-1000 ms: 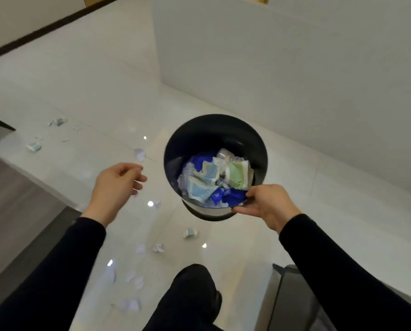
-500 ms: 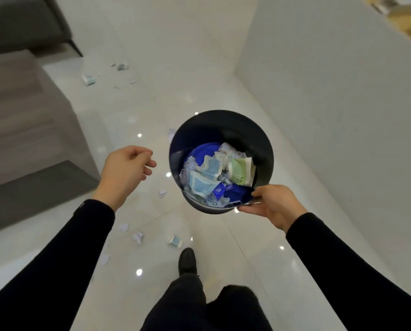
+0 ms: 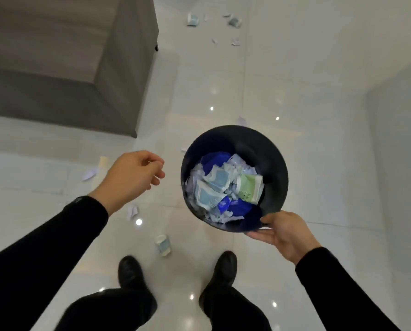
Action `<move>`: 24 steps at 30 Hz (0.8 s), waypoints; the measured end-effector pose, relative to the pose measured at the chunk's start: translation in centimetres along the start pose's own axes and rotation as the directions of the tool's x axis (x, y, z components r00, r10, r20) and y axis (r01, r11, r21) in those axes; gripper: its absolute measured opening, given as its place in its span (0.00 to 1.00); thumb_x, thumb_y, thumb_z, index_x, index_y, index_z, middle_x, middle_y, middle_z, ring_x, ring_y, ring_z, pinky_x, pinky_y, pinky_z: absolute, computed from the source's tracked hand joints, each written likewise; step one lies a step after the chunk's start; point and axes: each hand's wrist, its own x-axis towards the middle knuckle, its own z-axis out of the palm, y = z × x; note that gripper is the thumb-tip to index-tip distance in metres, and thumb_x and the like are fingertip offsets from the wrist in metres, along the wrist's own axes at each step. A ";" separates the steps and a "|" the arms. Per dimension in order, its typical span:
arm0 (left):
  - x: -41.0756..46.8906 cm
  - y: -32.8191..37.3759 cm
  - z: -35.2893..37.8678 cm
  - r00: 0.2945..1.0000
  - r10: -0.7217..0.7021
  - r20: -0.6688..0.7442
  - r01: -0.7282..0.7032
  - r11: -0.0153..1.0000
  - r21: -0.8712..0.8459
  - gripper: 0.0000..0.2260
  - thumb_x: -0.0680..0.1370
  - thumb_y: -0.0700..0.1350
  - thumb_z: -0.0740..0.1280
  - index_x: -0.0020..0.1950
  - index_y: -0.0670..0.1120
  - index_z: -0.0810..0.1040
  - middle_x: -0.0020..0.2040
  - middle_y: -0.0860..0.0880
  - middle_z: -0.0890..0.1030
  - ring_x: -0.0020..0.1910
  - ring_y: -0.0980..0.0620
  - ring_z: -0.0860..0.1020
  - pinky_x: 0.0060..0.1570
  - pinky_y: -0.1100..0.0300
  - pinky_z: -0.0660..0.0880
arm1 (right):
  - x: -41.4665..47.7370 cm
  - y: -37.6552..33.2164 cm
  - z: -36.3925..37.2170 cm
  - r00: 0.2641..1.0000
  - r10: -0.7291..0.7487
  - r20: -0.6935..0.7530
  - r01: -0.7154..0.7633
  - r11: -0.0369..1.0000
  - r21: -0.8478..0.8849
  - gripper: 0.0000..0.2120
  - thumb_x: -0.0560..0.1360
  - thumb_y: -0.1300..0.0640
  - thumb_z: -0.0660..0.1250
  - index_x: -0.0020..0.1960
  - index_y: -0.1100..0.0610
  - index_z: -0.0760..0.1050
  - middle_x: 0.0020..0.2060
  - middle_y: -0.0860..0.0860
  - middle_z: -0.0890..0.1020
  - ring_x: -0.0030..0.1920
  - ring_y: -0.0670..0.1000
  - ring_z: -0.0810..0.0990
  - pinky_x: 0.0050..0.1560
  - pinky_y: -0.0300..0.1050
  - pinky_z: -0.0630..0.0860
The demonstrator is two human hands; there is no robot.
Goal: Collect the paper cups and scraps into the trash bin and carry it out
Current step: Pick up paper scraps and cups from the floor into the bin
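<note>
Head view: the right hand [image 3: 285, 231] pinches the round black trash bin [image 3: 259, 149] at its near rim; the left hand [image 3: 132, 175] hovers, grip loosely curled, empty.

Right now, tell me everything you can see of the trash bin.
The trash bin is round, black and lidless, smooth like plastic. The right hand alone holds it above the floor, thumb over the near rim, fingers underneath. Crushed paper cups and scraps fill its bottom.
</note>
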 end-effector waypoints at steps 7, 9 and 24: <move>9.3 -12.6 4.2 0.999 -0.046 0.020 0.044 0.997 0.058 0.08 0.76 0.43 0.61 0.49 0.47 0.79 0.41 0.50 0.83 0.39 0.54 0.81 0.39 0.60 0.76 | 13.4 5.3 2.9 0.999 0.038 0.016 -0.035 0.990 -0.134 0.14 0.73 0.75 0.54 0.56 0.73 0.71 0.43 0.65 0.80 0.27 0.59 0.84 0.26 0.47 0.81; 11.5 -15.1 5.4 0.999 -0.029 0.041 0.025 0.997 0.076 0.07 0.76 0.42 0.61 0.48 0.47 0.79 0.40 0.50 0.83 0.38 0.54 0.80 0.38 0.61 0.76 | 16.2 6.5 2.5 0.999 0.039 0.015 -0.036 0.986 -0.163 0.14 0.73 0.75 0.54 0.56 0.73 0.71 0.43 0.65 0.80 0.27 0.60 0.83 0.25 0.47 0.81; 20.3 -20.5 13.6 0.974 0.127 0.186 -0.155 0.977 0.144 0.07 0.76 0.41 0.63 0.44 0.46 0.81 0.36 0.50 0.85 0.33 0.56 0.81 0.33 0.62 0.76 | 24.5 10.3 -1.9 0.998 -0.055 -0.044 0.045 0.980 -0.193 0.14 0.77 0.72 0.51 0.59 0.73 0.69 0.40 0.67 0.80 0.25 0.61 0.82 0.22 0.45 0.79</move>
